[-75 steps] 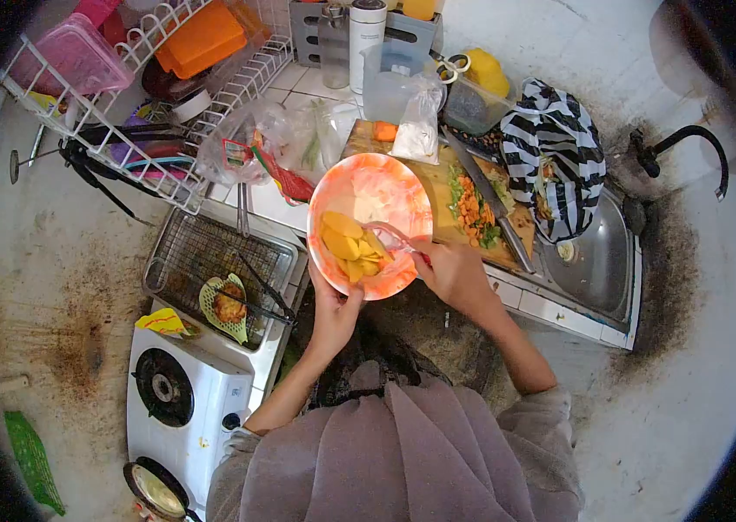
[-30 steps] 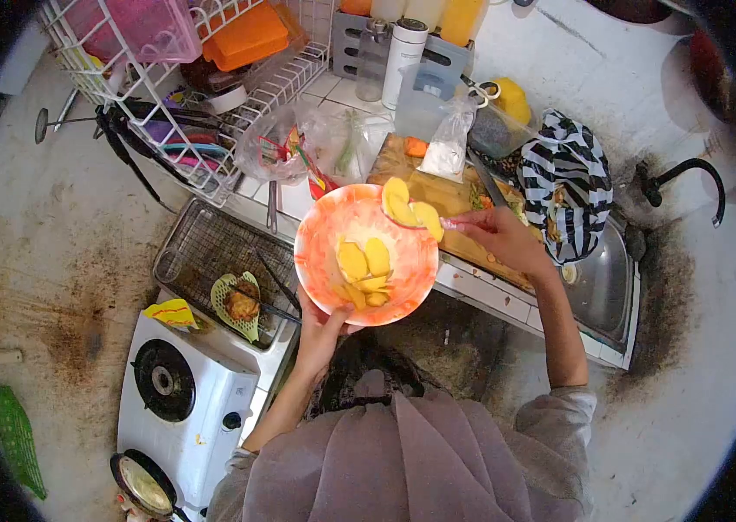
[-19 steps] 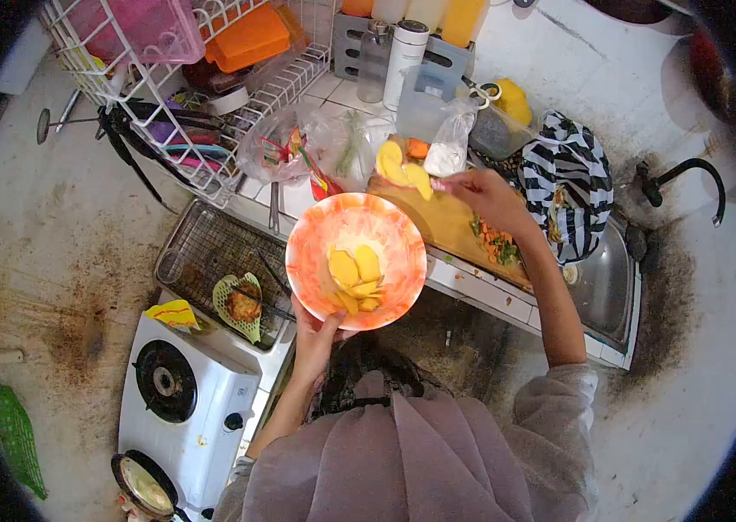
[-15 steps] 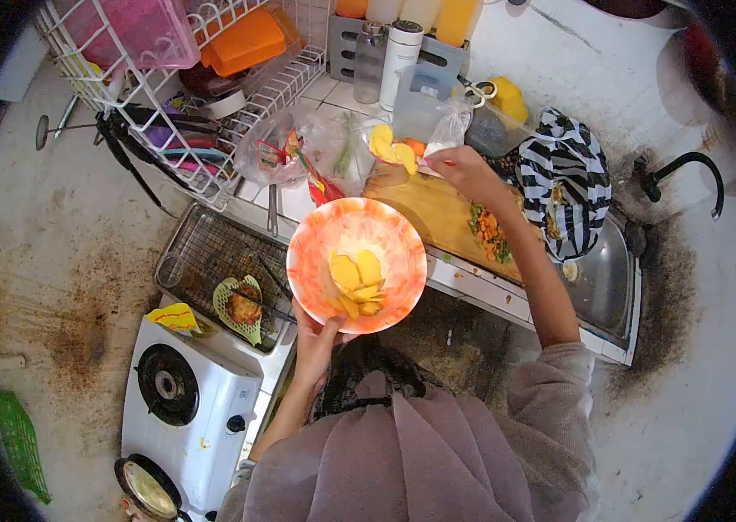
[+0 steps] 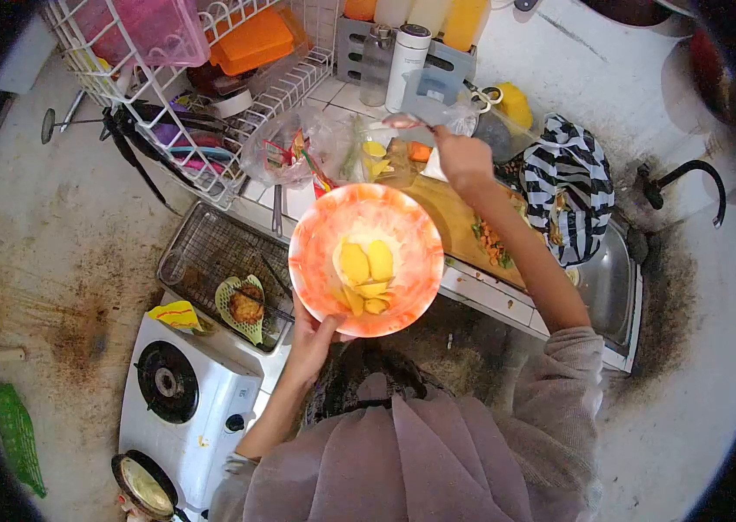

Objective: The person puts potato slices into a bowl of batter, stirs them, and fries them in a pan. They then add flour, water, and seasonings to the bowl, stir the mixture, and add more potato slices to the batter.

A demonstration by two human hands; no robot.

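Observation:
My left hand [image 5: 314, 335] grips the near-left rim of an orange-and-white bowl [image 5: 420, 252], thumb on top. Several yellow slices [image 5: 368, 261], which look like potato, lie at its bottom. Beyond the bowl, my right hand [image 5: 465, 161] is closed on the handle of a spoon [image 5: 404, 121], whose head points left with no slices on it. Below the spoon, more yellow slices [image 5: 375, 150] show at the far left end of a wooden cutting board [image 5: 442, 209], beside an orange piece [image 5: 420, 152]. Chopped carrot and greens [image 5: 491, 242] lie on the board's right part.
A striped plastic bag [image 5: 569, 187] stands by the sink [image 5: 607, 291]. At the back are a white bottle [image 5: 407, 65] and scissors [image 5: 482, 96]. Left are a dish rack [image 5: 237, 143], a clear plastic bag [image 5: 285, 148], a green strainer with fried food [image 5: 242, 326] and a white stove [image 5: 211, 409].
The spoon, which carried yellow slices, is now without them and raised slightly; slices show below it. The bowl has shifted slightly right and appears larger.

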